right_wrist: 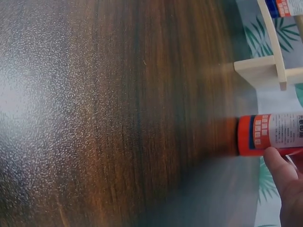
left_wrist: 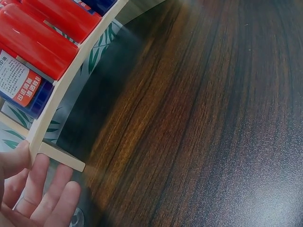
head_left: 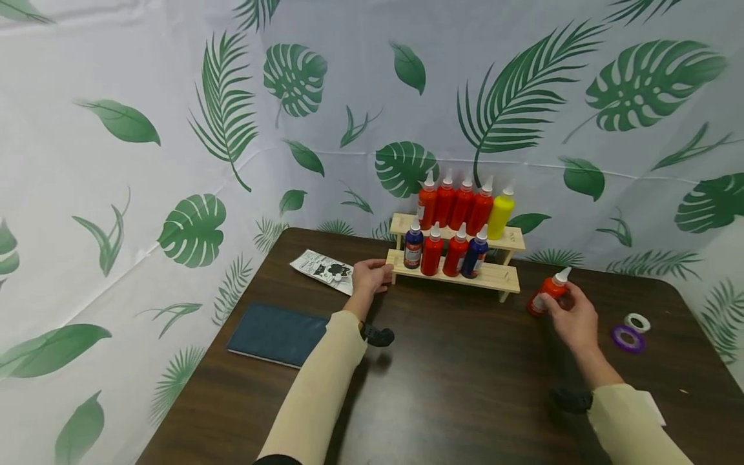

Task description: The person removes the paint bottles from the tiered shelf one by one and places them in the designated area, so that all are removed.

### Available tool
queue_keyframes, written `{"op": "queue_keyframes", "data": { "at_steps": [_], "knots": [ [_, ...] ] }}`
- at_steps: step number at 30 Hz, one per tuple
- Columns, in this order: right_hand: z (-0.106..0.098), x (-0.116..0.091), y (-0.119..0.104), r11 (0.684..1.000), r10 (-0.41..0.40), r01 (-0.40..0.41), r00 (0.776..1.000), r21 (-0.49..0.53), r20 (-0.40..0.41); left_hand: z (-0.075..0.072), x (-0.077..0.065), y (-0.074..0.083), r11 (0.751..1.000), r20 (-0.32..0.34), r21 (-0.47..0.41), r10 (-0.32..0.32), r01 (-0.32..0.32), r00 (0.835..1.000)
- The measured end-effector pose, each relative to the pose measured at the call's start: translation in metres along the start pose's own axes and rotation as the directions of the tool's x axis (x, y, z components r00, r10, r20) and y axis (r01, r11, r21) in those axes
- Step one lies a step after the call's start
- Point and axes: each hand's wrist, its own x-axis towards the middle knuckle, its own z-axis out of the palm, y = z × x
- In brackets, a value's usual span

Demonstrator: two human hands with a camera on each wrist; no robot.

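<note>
Over at the far edge of the dark wood-grain table [head_left: 447, 349], the left hand [head_left: 370, 276] has the left end of a pale wooden two-tier rack [head_left: 500, 276], thumb on top of the lower shelf, fingers curled beneath it in a grip. And out to the right, the right hand [head_left: 577, 318] is grasping a red plastic bottle with a white pointed nozzle [head_left: 551, 290], thumb and fingers about its body! That bottle is just beside the rack's right end, near the table's far edge, nozzle up; whether its base touches the wood, I cannot tell. Up on the back tier, four more red bottles [head_left: 462, 208] line up with one bright yellow bottle [head_left: 500, 216] at the right end; on the front tier, two dark blue bottles [head_left: 413, 248] flank a red pair. Toward the table's far left corner lies a white printed paper strip [head_left: 316, 263], and by the left edge, a dark blue flat notebook [head_left: 276, 332], partly behind the cream sleeve [head_left: 316, 381]. Nearer the right edge, a purple tape ring [head_left: 617, 342] touches a smaller white tape ring [head_left: 647, 324]. Behind it all, white cloth with green leaves [head_left: 360, 84]!
</note>
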Motion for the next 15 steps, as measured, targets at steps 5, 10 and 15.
{"op": "queue_keyframes", "data": {
  "at_steps": [5,10,15],
  "knots": [
    [0.005,0.004,0.0,1.0,-0.011,0.011,0.999,0.003,0.043,-0.004,0.0,0.0,1.0,-0.015,0.004,-0.015,0.015,1.0],
    [0.002,0.003,-0.001,1.0,0.006,-0.006,0.999,0.0,0.053,-0.003,0.0,0.001,1.0,0.018,-0.01,-0.013,0.013,1.0],
    [-0.007,-0.002,-0.022,0.996,-0.006,0.019,0.99,0.087,-0.144,0.0,-0.001,0.003,1.0,0.014,-0.006,-0.013,0.013,1.0]
  ]
}}
